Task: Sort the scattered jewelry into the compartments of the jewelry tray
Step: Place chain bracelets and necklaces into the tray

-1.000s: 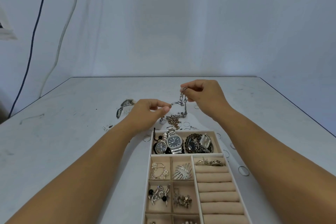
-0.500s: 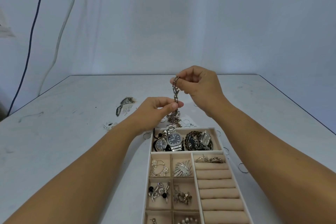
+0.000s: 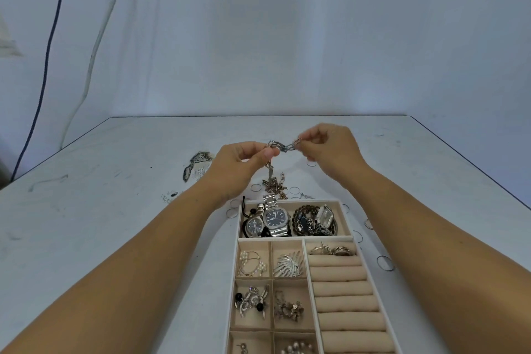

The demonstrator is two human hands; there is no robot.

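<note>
Silver chain [image 3: 283,146] is held in the air between both hands, above the worktop [image 3: 115,195] and just beyond the far end of the jewelry tray [image 3: 349,223]. The left hand [image 3: 238,164] pinches one part of it between thumb and forefinger. The right hand [image 3: 330,152] pinches the other end with curled fingers. A short length spans the gap between the hands. From the left hand's pinch a strand drops to a heap of chain links [image 3: 274,185] lying on the worktop. Thin loose rings [image 3: 385,263] lie scattered around the tray's far and right sides. Inside the tray, the wide far compartment holds watches [image 3: 274,218]. The small square compartments on the left hold earrings and brooches, and two rings [image 3: 330,250] sit in the first slot of the ring rolls [image 3: 342,287]. A dark strap-like piece [image 3: 198,162] lies apart, left of the hands. The worktop is pale, scuffed and marked with dark smudges. A white cloth backdrop [image 3: 287,37] hangs behind it. A dark cable [image 3: 46,66] and a white cable [image 3: 97,37] run down the backdrop at left.
</note>
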